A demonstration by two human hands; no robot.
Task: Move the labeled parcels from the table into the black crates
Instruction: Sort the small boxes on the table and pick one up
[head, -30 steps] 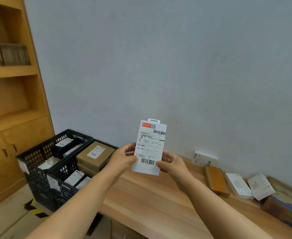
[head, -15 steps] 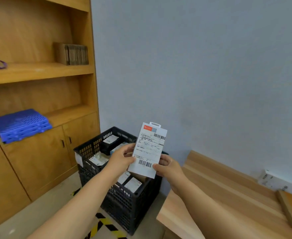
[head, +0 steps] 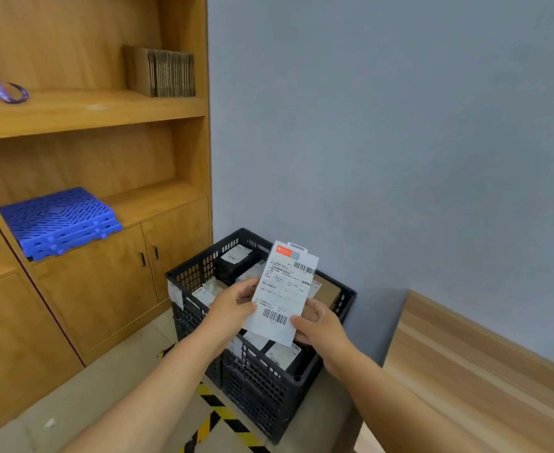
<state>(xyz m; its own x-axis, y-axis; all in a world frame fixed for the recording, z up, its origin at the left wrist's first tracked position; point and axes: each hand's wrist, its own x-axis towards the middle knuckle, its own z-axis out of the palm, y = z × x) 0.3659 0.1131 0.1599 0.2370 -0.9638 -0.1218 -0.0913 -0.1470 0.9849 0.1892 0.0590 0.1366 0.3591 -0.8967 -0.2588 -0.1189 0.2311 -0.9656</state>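
Observation:
A flat white parcel [head: 284, 291] with a shipping label, barcodes and an orange corner mark is held upright between both hands. My left hand [head: 233, 307] grips its left edge and my right hand [head: 318, 325] grips its lower right corner. The parcel hangs above two black crates on the floor, a far one [head: 200, 273] and a near one [head: 262, 384]. Both crates hold several labeled parcels, among them a brown box [head: 326, 291] partly hidden behind the held parcel.
The wooden table [head: 484, 374] fills the lower right, its left end beside the crates. A wooden cabinet [head: 99, 282] stands left, with blue plastic panels [head: 60, 220] and stacked cardboard [head: 161, 71] on its shelves. Yellow-black floor tape [head: 217, 420] runs under the crates.
The view has swung left from the table to the crates and cabinet. The parcel, still in both hands, now hangs over the crates and has tilted slightly right.

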